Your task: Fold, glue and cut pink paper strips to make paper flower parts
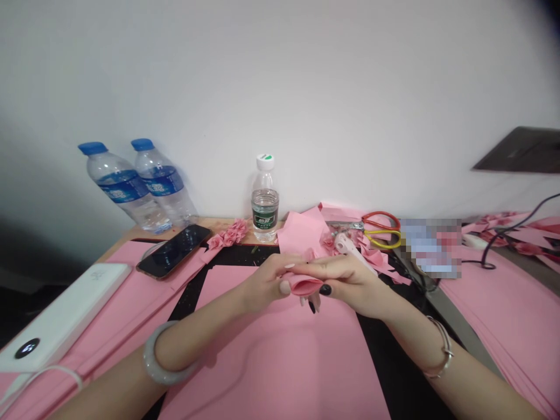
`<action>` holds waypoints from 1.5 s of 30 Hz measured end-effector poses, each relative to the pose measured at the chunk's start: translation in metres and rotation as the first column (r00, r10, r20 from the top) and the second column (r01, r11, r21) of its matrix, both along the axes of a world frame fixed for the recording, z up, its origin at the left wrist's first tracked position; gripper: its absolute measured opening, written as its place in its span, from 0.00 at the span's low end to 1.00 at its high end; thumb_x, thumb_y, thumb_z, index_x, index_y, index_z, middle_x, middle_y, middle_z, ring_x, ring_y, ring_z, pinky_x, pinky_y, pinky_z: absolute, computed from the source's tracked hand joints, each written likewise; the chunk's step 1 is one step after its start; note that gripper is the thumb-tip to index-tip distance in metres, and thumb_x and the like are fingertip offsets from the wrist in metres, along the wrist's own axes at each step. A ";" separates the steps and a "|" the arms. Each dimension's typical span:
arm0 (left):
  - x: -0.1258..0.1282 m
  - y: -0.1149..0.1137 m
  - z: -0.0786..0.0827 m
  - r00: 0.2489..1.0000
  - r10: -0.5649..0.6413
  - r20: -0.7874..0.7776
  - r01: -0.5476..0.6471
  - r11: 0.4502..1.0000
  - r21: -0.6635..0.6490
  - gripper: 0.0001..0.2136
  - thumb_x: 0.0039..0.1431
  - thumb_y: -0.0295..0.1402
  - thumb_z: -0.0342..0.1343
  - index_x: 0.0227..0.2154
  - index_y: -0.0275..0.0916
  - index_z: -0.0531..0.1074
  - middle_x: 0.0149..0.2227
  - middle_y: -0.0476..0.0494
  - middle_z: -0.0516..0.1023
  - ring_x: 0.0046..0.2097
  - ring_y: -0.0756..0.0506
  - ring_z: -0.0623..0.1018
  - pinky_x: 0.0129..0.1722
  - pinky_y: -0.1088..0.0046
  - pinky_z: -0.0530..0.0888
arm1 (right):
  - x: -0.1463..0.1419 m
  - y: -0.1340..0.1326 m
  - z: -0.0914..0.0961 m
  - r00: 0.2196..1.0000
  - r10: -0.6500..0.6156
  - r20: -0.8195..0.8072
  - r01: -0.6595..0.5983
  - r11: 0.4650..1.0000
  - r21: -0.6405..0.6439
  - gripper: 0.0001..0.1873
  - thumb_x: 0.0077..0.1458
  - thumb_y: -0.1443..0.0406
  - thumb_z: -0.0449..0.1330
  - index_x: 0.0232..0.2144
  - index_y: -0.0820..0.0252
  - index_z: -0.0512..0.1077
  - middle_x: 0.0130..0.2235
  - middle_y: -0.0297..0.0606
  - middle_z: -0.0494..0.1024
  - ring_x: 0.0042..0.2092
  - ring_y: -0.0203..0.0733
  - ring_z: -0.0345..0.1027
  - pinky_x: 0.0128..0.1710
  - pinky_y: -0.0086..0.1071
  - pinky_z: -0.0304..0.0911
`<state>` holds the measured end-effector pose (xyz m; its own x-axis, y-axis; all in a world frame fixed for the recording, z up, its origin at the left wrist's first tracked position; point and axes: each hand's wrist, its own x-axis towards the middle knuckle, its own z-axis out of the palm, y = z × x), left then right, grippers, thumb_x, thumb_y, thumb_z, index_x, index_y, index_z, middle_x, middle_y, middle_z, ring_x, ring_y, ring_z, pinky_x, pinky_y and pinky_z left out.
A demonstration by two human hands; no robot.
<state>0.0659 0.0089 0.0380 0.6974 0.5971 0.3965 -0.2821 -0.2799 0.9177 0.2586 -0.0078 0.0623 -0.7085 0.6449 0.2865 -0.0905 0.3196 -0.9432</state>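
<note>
Pink paper piece (305,285) sits right between the two hands, rolled up a little, and both hands pinch it at once. The left hand (265,284) is closed on one end with its thumb under and its fingers on top. The right hand (352,279) is closed on the other end the same way (its thumb nail is painted dark). The fingertips of the two hands touch over the paper. A thick grey bracelet (153,357) goes around the left wrist, and a thin silver bangle (443,349) goes around the right wrist. Under both hands lies a big pink sheet (271,367) on a black mat (242,258). Just past the hands, away from the person, stands a small bottle (265,204) with a white cap. A row of little paper flowers (228,234) lies near it, past the left hand. Farther out on the left hand's side lies a dark phone (174,251), then a white power bank (65,315). Two big bottles (144,186) with blue caps lean by the wall behind the phone. Past the right hand are more pink scraps (306,230) and scissors (381,228) with red and yellow handles. Well out on the right hand's side, a black cable (511,232) runs over more pink paper.
</note>
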 end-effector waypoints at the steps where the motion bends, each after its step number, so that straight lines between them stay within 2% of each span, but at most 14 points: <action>1: 0.000 0.000 0.000 1.000 -0.004 0.009 0.004 1.000 0.002 0.32 0.54 0.63 0.48 0.28 0.34 0.76 0.28 0.40 0.78 0.29 0.44 0.76 0.31 0.68 0.74 | 0.001 0.001 0.000 1.000 0.021 -0.011 -0.022 0.999 -0.028 0.19 0.64 0.59 0.56 0.56 0.52 0.71 0.36 0.38 0.79 0.30 0.34 0.71 0.35 0.35 0.71; 3: 0.002 0.001 -0.001 0.999 -0.024 0.025 0.024 1.000 -0.002 0.31 0.54 0.63 0.49 0.26 0.35 0.75 0.26 0.41 0.77 0.28 0.45 0.77 0.29 0.69 0.74 | 0.002 0.002 -0.002 0.999 0.031 -0.025 -0.033 0.996 -0.084 0.20 0.63 0.58 0.57 0.55 0.55 0.73 0.34 0.39 0.80 0.30 0.35 0.72 0.37 0.36 0.71; 7: 0.004 0.001 -0.001 0.995 -0.099 0.016 0.099 0.995 -0.018 0.30 0.54 0.62 0.50 0.29 0.35 0.74 0.25 0.41 0.79 0.26 0.46 0.77 0.25 0.73 0.73 | 0.003 0.004 -0.009 0.996 0.070 -0.054 -0.080 0.968 -0.237 0.22 0.61 0.55 0.59 0.53 0.59 0.74 0.29 0.40 0.81 0.31 0.39 0.77 0.38 0.37 0.73; 10: 0.004 0.000 -0.001 0.993 -0.120 -0.004 0.120 0.993 -0.014 0.30 0.54 0.62 0.51 0.28 0.35 0.73 0.25 0.40 0.79 0.26 0.45 0.78 0.26 0.72 0.73 | 0.002 0.004 -0.012 0.990 0.094 -0.103 -0.123 0.935 -0.334 0.21 0.58 0.55 0.62 0.51 0.58 0.76 0.30 0.40 0.83 0.30 0.40 0.78 0.34 0.34 0.74; 15: 0.004 0.000 -0.003 0.989 -0.150 -0.003 0.149 0.985 -0.091 0.28 0.53 0.61 0.53 0.29 0.34 0.70 0.25 0.40 0.79 0.25 0.44 0.78 0.24 0.72 0.73 | -0.001 0.004 -0.018 0.985 0.101 -0.141 -0.152 0.895 -0.418 0.21 0.55 0.58 0.65 0.51 0.57 0.76 0.33 0.40 0.83 0.30 0.40 0.78 0.30 0.32 0.75; 21: 0.005 0.002 -0.003 0.989 -0.146 -0.023 0.143 0.985 -0.094 0.28 0.54 0.60 0.54 0.27 0.35 0.70 0.23 0.41 0.78 0.24 0.46 0.77 0.22 0.74 0.72 | -0.001 0.003 -0.019 0.991 0.075 -0.110 -0.116 0.890 -0.441 0.20 0.56 0.60 0.65 0.50 0.56 0.76 0.33 0.39 0.83 0.30 0.40 0.79 0.31 0.33 0.75; 29: 0.003 -0.001 0.003 0.986 -0.143 -0.083 0.135 0.987 -0.090 0.28 0.54 0.61 0.52 0.23 0.37 0.73 0.22 0.44 0.76 0.24 0.46 0.74 0.24 0.71 0.72 | -0.001 -0.002 0.003 0.992 0.086 -0.096 -0.120 0.890 -0.440 0.18 0.56 0.64 0.66 0.50 0.58 0.76 0.36 0.40 0.83 0.34 0.42 0.80 0.38 0.37 0.75; 34: 0.004 -0.001 0.000 0.984 -0.152 -0.088 0.142 0.984 -0.110 0.27 0.53 0.61 0.53 0.25 0.37 0.71 0.23 0.43 0.76 0.24 0.46 0.75 0.24 0.71 0.73 | -0.003 -0.006 0.003 0.985 0.084 -0.153 -0.143 0.892 -0.428 0.16 0.55 0.65 0.66 0.47 0.60 0.77 0.37 0.40 0.83 0.35 0.40 0.80 0.38 0.34 0.75; 40: 0.005 0.000 -0.002 0.985 -0.163 -0.063 0.156 0.982 -0.104 0.26 0.54 0.59 0.54 0.24 0.36 0.68 0.23 0.44 0.76 0.25 0.46 0.76 0.24 0.72 0.73 | -0.005 -0.009 0.003 0.990 0.034 -0.133 -0.095 0.871 -0.482 0.11 0.56 0.69 0.65 0.43 0.59 0.77 0.35 0.37 0.83 0.32 0.38 0.80 0.36 0.32 0.76; 45: 0.003 0.003 -0.001 0.990 -0.086 -0.113 0.078 0.994 -0.074 0.28 0.51 0.62 0.54 0.23 0.35 0.68 0.22 0.47 0.72 0.25 0.48 0.73 0.25 0.73 0.70 | 0.001 -0.004 0.002 0.993 0.072 -0.097 -0.114 0.831 -0.545 0.14 0.56 0.67 0.65 0.47 0.59 0.77 0.38 0.40 0.83 0.36 0.42 0.80 0.39 0.36 0.76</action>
<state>0.0684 0.0118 0.0371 0.7839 0.5593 0.2696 -0.1920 -0.1946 0.9619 0.2593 -0.0122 0.0642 -0.7646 0.6430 -0.0440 -0.1654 -0.2618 -0.9508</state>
